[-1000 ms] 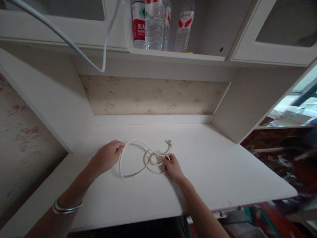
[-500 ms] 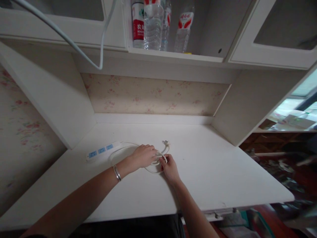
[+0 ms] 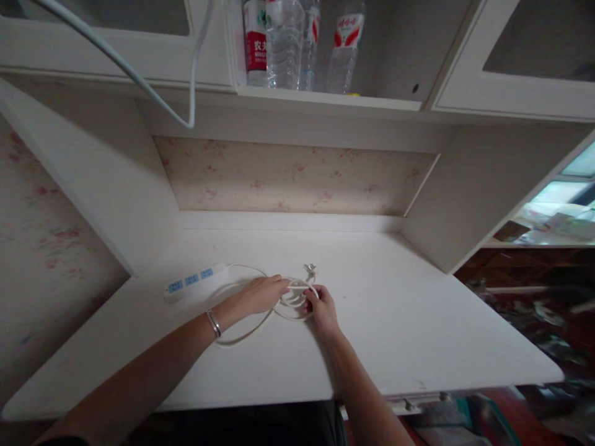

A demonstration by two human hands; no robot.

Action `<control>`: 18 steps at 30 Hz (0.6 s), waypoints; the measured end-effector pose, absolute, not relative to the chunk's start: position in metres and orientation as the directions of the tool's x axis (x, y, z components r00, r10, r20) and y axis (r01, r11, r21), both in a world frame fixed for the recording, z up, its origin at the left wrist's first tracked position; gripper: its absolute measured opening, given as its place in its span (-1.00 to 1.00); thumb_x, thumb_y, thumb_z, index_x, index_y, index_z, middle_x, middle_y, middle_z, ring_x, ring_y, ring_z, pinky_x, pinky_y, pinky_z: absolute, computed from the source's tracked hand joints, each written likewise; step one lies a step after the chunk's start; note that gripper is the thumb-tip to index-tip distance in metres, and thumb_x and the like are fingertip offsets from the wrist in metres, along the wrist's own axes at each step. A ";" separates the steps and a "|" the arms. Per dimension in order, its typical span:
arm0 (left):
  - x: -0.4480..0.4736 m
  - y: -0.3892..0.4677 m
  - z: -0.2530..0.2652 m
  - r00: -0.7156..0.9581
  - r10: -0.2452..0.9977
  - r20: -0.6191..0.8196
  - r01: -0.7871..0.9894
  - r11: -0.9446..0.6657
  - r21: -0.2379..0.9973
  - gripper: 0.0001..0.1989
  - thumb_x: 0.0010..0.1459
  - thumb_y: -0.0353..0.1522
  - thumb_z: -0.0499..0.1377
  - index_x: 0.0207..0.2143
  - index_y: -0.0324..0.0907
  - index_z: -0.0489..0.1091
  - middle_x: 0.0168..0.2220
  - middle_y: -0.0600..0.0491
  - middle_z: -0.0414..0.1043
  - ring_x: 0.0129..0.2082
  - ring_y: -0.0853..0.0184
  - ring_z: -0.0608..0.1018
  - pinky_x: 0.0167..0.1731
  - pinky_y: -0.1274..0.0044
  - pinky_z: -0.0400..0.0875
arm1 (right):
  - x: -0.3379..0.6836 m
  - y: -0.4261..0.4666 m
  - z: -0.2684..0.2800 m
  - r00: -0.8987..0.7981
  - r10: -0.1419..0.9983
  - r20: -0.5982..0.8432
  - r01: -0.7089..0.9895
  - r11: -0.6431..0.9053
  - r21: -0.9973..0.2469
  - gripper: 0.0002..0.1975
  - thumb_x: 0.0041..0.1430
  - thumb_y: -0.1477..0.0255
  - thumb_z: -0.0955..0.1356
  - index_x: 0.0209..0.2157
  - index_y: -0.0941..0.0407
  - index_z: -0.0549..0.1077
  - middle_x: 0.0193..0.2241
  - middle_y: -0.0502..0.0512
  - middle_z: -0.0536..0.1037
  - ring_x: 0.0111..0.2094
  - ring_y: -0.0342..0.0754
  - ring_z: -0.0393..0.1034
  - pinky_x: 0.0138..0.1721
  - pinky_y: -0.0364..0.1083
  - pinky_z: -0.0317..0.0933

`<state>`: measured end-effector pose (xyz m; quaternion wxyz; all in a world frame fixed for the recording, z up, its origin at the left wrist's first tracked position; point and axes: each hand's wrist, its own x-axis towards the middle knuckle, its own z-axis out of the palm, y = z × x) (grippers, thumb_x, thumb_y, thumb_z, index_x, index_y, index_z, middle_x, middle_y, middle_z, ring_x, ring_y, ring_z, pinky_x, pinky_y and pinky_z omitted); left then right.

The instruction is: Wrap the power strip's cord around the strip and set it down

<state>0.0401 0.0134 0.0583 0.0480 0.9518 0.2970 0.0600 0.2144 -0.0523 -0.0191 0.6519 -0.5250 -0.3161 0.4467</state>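
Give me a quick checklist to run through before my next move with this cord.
1. Right hand gripping the cord: ok.
2. Left hand gripping the cord: cannot tell; its underside is hidden.
3. Whole cord coiled: not ok; part lies slack across the desk.
4. Plug out of any socket: ok.
5. Power strip with nothing plugged in: ok.

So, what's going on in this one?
A person has both hands on a pale cord at a white desk. The right hand pinches the loops, while the left hand is against them from the other side, its grip partly hidden. The power strip lies to the left, and the plug rests just beyond the loops. Part of the cord is loosely coiled, with a wider loop by the left wrist.
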 end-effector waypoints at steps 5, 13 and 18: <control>0.016 0.014 0.084 0.791 0.601 0.113 0.593 -0.799 0.102 -0.65 0.33 -0.23 -0.16 -0.26 -0.15 0.36 -0.26 -0.01 0.42 -0.33 0.32 0.49 -0.34 0.52 0.31 | 0.220 -0.047 -0.019 0.426 0.896 -0.127 -0.359 0.038 -0.932 -0.72 -0.13 0.31 0.45 -0.41 0.12 0.33 -0.65 -0.12 0.38 -0.68 -0.23 0.20 -0.65 -0.23 0.08; -0.011 0.015 0.111 0.773 0.618 0.142 0.624 -0.781 0.007 -0.66 0.33 -0.22 -0.16 -0.24 -0.11 0.36 -0.25 0.06 0.40 -0.32 0.34 0.48 -0.41 0.54 0.25 | 0.219 -0.049 -0.011 0.388 0.901 -0.194 -0.453 0.003 -0.891 -0.72 -0.16 0.34 0.45 -0.46 0.10 0.28 -0.65 -0.14 0.38 -0.74 -0.22 0.18 -0.78 -0.24 -0.01; -0.017 0.016 0.111 0.734 0.668 0.126 0.670 -0.742 0.029 -0.66 0.33 -0.24 -0.15 -0.09 -0.04 0.39 -0.19 0.06 0.45 -0.26 0.33 0.51 -0.36 0.54 0.26 | 0.218 -0.052 -0.006 0.367 0.912 -0.183 -0.452 0.002 -0.892 -0.71 -0.16 0.32 0.47 -0.47 0.12 0.31 -0.59 -0.07 0.44 -0.74 -0.22 0.19 -0.78 -0.24 0.00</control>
